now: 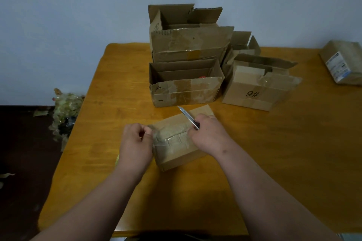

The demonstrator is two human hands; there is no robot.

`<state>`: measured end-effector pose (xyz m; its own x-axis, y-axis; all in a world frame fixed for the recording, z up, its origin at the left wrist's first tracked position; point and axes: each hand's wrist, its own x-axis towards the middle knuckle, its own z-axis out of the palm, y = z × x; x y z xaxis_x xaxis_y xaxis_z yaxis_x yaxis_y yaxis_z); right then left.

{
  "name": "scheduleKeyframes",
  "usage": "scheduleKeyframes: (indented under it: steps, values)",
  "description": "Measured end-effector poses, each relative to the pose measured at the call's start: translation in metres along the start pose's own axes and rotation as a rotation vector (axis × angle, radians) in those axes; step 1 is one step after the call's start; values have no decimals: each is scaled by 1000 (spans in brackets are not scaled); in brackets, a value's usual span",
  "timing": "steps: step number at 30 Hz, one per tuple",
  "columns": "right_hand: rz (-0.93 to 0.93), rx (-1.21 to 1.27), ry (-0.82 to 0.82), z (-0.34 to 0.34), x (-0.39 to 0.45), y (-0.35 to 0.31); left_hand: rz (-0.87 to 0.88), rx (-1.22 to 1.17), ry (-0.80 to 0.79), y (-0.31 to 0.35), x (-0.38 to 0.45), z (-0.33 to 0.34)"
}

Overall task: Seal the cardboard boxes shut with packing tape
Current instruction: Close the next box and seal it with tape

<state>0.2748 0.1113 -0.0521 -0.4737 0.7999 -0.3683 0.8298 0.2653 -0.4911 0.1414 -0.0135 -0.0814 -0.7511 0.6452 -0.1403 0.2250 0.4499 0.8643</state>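
A small closed cardboard box [182,143] lies on the wooden table [274,152] in front of me, its top covered with clear tape [172,139]. My left hand [137,141] pinches the tape's loose end at the box's left edge. My right hand [209,133] rests on the box's right part and grips a silver utility knife [186,115], whose blade points up and away from me. Part of the box top is hidden under both hands.
Several open, worn boxes [186,88] stand stacked at the table's back, one marked "9#" [254,92]. A taped parcel with a label [342,62] lies at the far right. A heap of crumpled used tape [64,111] sits on the dark floor at left.
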Motion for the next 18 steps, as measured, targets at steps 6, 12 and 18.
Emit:
scheduleKeyframes:
  steps: [6,12,18]
  values:
    - [17,0,-18,0,1,-2,-226,-428,65,2,-13,3]
    - [76,131,-95,-6,1,-7,-383,-665,156,7,-19,7]
    - [135,260,-133,-10,2,-14,-585,-970,302,13,-14,9]
